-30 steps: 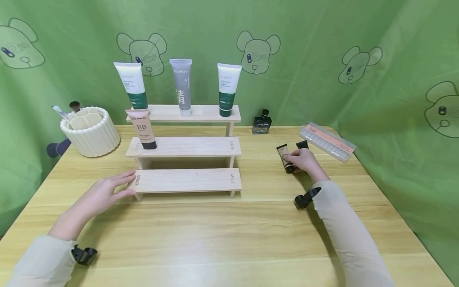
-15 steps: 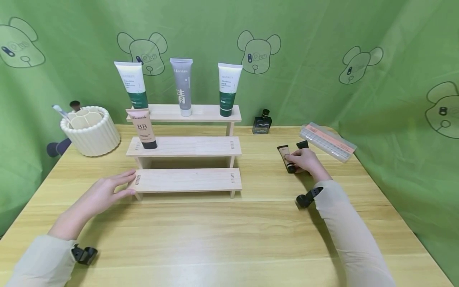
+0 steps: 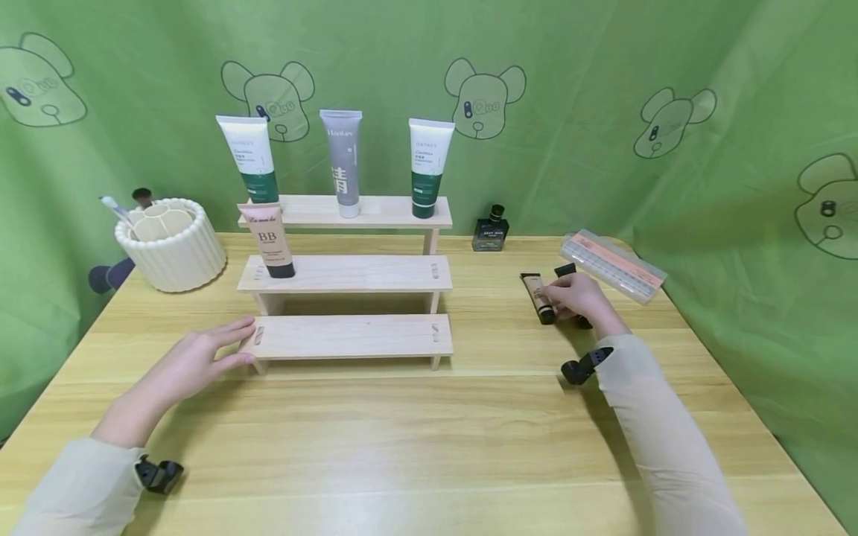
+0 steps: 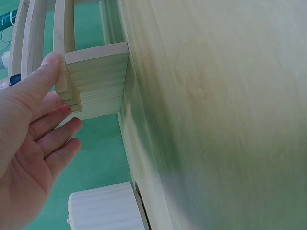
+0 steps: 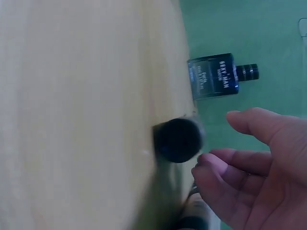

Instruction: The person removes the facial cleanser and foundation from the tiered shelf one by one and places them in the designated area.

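My left hand [image 3: 191,365] touches the left end of the bottom tier of a three-tier wooden display rack [image 3: 348,339]. In the left wrist view the thumb [image 4: 50,60] lies at the board's edge, with the other fingers loosely bent beside it. To the rack's right, my right hand [image 3: 582,296] is between two small tubes lying on the table. Its fingertips are close to the beige tube with a black cap [image 3: 538,298]. The second, black-ended tube [image 3: 565,269] is partly hidden under the hand. The right wrist view shows a gap between thumb and fingers, beside a round black cap [image 5: 180,140].
White-green tubes [image 3: 425,167] and a grey tube [image 3: 343,164] stand on the top tier; a pink BB cream tube [image 3: 269,242] stands on the middle one. A dark perfume bottle [image 3: 491,231], a clear flat case [image 3: 613,264] and a white brush holder [image 3: 170,246] surround the rack.
My right hand has shifted slightly right, away from the beige tube it was touching, which lies a little further right. My left hand keeps its place at the rack.
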`<action>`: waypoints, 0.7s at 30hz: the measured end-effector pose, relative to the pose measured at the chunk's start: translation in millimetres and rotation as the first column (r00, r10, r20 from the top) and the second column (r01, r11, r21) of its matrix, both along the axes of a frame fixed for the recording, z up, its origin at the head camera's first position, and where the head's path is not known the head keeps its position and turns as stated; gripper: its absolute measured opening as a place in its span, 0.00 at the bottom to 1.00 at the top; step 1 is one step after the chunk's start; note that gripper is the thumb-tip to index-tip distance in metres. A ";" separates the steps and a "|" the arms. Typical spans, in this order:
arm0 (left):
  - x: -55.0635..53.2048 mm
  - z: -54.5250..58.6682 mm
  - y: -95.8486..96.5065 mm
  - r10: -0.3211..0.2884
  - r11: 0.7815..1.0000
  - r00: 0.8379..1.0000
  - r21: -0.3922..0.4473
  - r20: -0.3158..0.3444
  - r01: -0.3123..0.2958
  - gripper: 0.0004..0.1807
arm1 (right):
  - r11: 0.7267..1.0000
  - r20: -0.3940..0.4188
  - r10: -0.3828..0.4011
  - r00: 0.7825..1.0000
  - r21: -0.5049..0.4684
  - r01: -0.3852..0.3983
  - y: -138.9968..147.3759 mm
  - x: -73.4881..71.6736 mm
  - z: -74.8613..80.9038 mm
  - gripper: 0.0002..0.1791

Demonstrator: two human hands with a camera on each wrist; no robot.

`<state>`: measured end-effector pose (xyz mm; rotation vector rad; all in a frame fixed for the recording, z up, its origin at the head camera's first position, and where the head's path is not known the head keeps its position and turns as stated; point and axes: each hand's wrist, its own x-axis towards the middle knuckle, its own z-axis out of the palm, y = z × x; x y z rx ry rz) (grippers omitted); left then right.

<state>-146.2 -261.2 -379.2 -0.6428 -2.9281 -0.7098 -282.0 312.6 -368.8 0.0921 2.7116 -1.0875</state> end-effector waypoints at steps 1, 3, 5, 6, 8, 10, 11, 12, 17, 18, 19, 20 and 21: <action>-0.2 -0.3 -0.1 0.000 1.000 1.000 0.000 0.000 0.000 0.30 | 1.000 -0.017 0.006 1.000 -0.003 -0.006 -0.7 0.9 3.2 0.24; -0.5 -0.8 -0.3 0.002 1.000 1.000 -0.002 0.002 -0.002 0.30 | 1.000 -0.055 0.021 0.998 -0.003 -0.022 -3.1 2.3 10.8 0.25; -0.8 -1.1 -0.6 0.002 1.000 1.000 -0.001 0.002 -0.002 0.30 | 0.999 -0.111 0.049 0.993 -0.002 -0.049 -6.8 2.8 19.5 0.25; -0.9 -1.2 -0.6 0.002 1.000 1.000 -0.001 0.001 -0.002 0.30 | 0.998 -0.142 0.063 0.988 -0.003 -0.064 -9.4 3.1 24.5 0.26; -0.9 -1.1 -0.8 0.003 1.000 1.000 0.001 0.002 -0.003 0.30 | 0.996 -0.202 0.085 0.976 -0.001 -0.087 -16.1 3.4 34.5 0.25; -1.0 -1.2 -0.9 0.002 1.000 1.000 0.002 -0.001 -0.002 0.30 | 0.994 -0.263 0.099 0.960 -0.011 -0.105 -24.9 3.8 45.3 0.24; -1.1 -1.3 -0.9 0.003 1.000 1.000 0.003 -0.001 -0.003 0.30 | 0.993 -0.292 0.105 0.951 -0.017 -0.115 -30.2 4.2 50.9 0.24; -1.1 -1.4 -0.9 0.003 1.000 1.000 0.003 -0.002 -0.003 0.30 | 0.992 -0.312 0.108 0.944 -0.026 -0.122 -36.0 5.2 56.9 0.24; -1.2 -1.7 -1.3 0.004 1.000 1.000 0.002 -0.002 -0.004 0.30 | 0.982 -0.384 0.138 0.913 -0.067 -0.176 -70.0 11.5 84.4 0.22; -1.3 -1.8 -1.3 0.003 1.000 1.000 0.001 -0.002 -0.003 0.30 | 0.979 -0.394 0.144 0.908 -0.079 -0.190 -77.6 12.9 88.7 0.21; -1.3 -2.0 -1.4 0.002 1.000 1.000 0.000 -0.002 -0.002 0.30 | 0.975 -0.401 0.154 0.903 -0.089 -0.205 -85.3 14.4 92.4 0.21; -1.4 -2.1 -1.3 0.000 1.000 1.000 0.000 -0.003 0.000 0.30 | 0.970 -0.411 0.162 0.897 -0.099 -0.220 -93.1 15.7 95.4 0.20; -1.4 -2.2 -1.1 -0.002 1.000 1.000 0.000 -0.005 0.002 0.30 | 0.966 -0.420 0.171 0.891 -0.108 -0.236 -101.0 17.1 98.1 0.19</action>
